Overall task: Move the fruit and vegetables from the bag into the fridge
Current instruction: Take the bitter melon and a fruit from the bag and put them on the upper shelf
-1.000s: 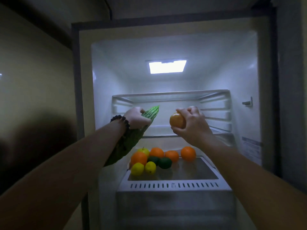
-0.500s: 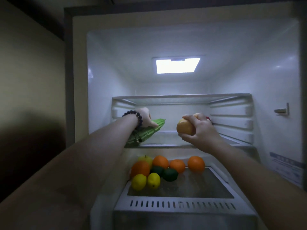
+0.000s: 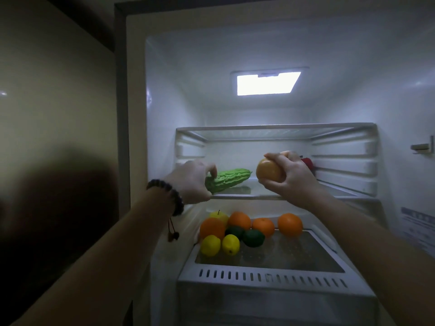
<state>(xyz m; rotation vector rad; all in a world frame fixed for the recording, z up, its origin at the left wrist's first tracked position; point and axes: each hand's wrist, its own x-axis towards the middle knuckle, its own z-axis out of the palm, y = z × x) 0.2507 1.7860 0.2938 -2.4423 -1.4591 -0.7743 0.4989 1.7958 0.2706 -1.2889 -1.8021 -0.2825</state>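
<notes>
Inside the lit fridge [image 3: 164, 95], the left hand [image 3: 191, 182] grips a bitter gourd [image 3: 229, 180] resting on the shelf [image 3: 247, 196], while the right hand [image 3: 292, 177] clasps an orange fruit [image 3: 268, 170] above it, apparently ready to set down.

A home kitchen: an open, lit fridge [image 3: 164, 114] stocked with oranges [image 3: 290, 224].

A: State the light source.
B: One ceiling lamp [image 3: 267, 83] inside the fridge [image 3: 164, 95]; it is overexposed to plain white. The white inner walls reflect it softly.
A: And outside the cabinet?
B: Dim. The wall [image 3: 58, 90] at left is dull, with a broad dark soft-edged shadow [image 3: 58, 208] below. Straight edges bow outward through wide-angle distortion. The picture is slightly soft overall.
</notes>
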